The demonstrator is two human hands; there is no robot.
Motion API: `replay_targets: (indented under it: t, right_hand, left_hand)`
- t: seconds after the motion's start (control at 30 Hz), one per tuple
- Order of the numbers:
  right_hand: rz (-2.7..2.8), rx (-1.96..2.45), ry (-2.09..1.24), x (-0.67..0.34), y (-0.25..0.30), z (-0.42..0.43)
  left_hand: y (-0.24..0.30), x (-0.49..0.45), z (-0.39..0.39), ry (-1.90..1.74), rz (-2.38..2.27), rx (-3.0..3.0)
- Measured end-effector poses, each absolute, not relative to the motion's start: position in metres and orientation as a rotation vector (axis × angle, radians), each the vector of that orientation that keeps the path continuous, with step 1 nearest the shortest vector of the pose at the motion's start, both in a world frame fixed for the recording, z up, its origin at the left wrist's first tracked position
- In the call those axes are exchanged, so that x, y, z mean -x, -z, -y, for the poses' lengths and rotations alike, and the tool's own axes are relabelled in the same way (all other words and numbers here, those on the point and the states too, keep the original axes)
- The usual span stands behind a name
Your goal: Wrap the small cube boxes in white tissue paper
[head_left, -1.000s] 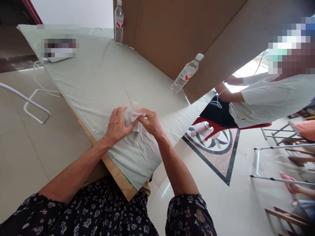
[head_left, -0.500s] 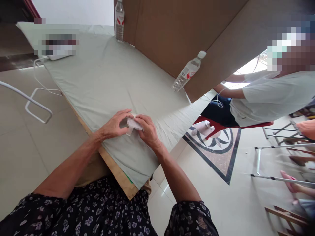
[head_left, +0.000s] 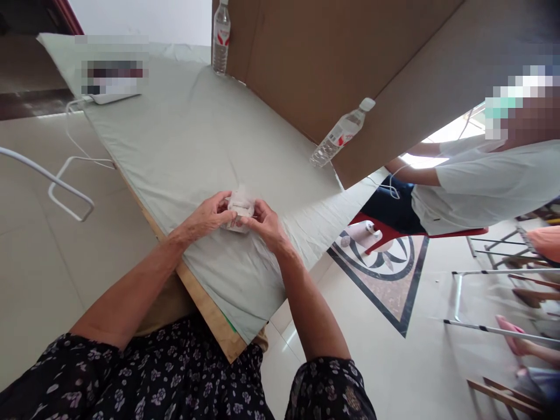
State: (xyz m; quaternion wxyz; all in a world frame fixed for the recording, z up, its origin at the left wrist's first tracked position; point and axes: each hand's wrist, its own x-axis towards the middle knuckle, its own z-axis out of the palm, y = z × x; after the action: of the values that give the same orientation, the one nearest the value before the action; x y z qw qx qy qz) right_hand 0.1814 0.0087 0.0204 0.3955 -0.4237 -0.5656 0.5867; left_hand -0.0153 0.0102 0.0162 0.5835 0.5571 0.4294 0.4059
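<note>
Between my two hands is a small whitish, partly see-through packet [head_left: 240, 208] with a trace of reddish print on its near side. Its exact kind is too blurred to tell. My left hand [head_left: 209, 214] grips its left side, thumb in front and fingers behind. On the other side my right hand [head_left: 266, 223] holds it, thumb at the near edge. The packet is over the pale cloth [head_left: 184, 157] of the table, close to the near corner; whether it touches the cloth I cannot tell.
A large cardboard panel [head_left: 297, 64] stands across the table. One water bottle [head_left: 221, 38] is upright against it; another bottle [head_left: 339, 138] leans there. A white device [head_left: 116, 93] with a cable lies far left. A person in a white shirt [head_left: 490, 186] sits at the right.
The packet has turned in my hands, showing its reddish print and a pale upper part. My fingers have shifted around it. The whole view has moved slightly.
</note>
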Motion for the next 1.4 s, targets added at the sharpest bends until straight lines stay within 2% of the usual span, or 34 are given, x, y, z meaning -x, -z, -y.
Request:
replay_targets:
  t: [0.47, 0.73, 0.83, 1.1, 1.4]
  right_hand:
    - [1.409, 1.173, -1.335, -0.171, -0.002, -0.001]
    - [1.817, 1.486, -0.702, -0.165, 0.008, 0.005]
    - [1.813, 1.5, -0.636, -0.159, 0.012, 0.008]
    - [1.724, 1.454, -0.743, -0.166, 0.007, 0.011]
    - [1.235, 1.133, -1.433, -0.161, -0.012, -0.043]
  left_hand:
    - [-0.006, 0.009, -0.005, -1.056, -1.044, -1.204]
    - [-0.001, 0.008, -0.007, -1.084, -1.107, -1.267]
    - [-0.002, 0.007, -0.008, -1.1, -1.106, -1.253]
    - [-0.003, 0.009, -0.006, -1.058, -1.11, -1.272]
    - [0.001, 0.009, -0.007, -1.088, -1.068, -1.228]
